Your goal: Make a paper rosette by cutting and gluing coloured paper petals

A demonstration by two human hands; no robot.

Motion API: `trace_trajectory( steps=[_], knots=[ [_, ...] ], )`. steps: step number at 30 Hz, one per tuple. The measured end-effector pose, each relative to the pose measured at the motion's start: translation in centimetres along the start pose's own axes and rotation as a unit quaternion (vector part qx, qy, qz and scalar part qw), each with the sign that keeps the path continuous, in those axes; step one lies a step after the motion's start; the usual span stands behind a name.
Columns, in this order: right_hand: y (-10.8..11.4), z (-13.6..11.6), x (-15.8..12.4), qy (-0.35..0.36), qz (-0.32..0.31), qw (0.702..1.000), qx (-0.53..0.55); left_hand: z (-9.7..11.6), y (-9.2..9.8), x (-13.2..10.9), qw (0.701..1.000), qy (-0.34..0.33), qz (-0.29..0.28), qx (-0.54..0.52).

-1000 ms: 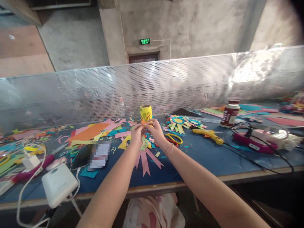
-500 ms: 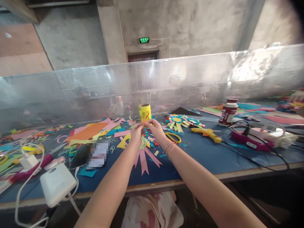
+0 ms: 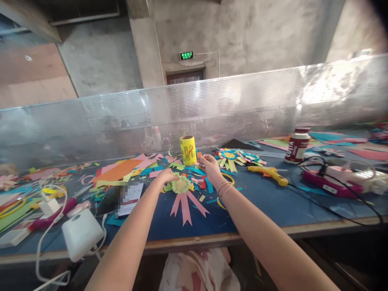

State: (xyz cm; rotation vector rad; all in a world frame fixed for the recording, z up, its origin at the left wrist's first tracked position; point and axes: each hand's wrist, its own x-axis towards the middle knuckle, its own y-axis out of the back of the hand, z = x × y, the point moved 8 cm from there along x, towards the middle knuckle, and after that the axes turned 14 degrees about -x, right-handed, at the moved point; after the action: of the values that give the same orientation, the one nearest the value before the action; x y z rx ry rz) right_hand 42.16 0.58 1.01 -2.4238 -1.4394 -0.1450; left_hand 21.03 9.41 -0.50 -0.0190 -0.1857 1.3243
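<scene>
My left hand (image 3: 165, 177) rests on the blue table (image 3: 266, 206). Its fingers curl onto the left edge of a green and yellow paper rosette (image 3: 181, 185) with pink ribbon tails (image 3: 185, 204). My right hand (image 3: 209, 166) reaches further back, fingertips pinched among paper scraps just right of an upright yellow tape roll (image 3: 188, 150). What the right fingers hold is too small to make out.
Yellow-handled scissors (image 3: 228, 178) lie under my right wrist. To the right are a colourful rosette (image 3: 233, 156), a yellow glue gun (image 3: 268, 173), a brown bottle (image 3: 297, 145) and a pink glue gun (image 3: 331, 184) with black cables. A phone (image 3: 121, 196) and a white charger (image 3: 83, 234) lie left. A perforated metal screen (image 3: 212, 109) backs the table.
My hands have parted and dropped from in front of the tape roll. The rosette now lies on the table under my left fingers, and my right hand has moved right and back.
</scene>
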Motion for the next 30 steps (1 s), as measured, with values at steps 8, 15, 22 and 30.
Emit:
trace_trajectory(
  steps=[8, 15, 22, 30],
  knots=[
    [-0.1, 0.1, 0.0, 0.014, -0.006, 0.999, -0.042, -2.5, 0.4, -1.0, 0.995, 0.050, -0.043, 0.072],
    [-0.1, 0.6, 0.1, -0.007, -0.003, 0.999, -0.048, 0.9, -0.8, -2.4, 0.984, -0.061, -0.075, 0.148],
    [0.1, 0.1, -0.2, -0.008, -0.001, 0.999, -0.049, 5.8, -3.3, -5.8, 0.927, -0.265, -0.107, 0.243],
    [0.8, 0.0, 0.0, -0.008, 0.023, 0.999, -0.025, 9.4, -5.5, -9.5, 0.803, -0.418, -0.075, 0.417]
  ],
)
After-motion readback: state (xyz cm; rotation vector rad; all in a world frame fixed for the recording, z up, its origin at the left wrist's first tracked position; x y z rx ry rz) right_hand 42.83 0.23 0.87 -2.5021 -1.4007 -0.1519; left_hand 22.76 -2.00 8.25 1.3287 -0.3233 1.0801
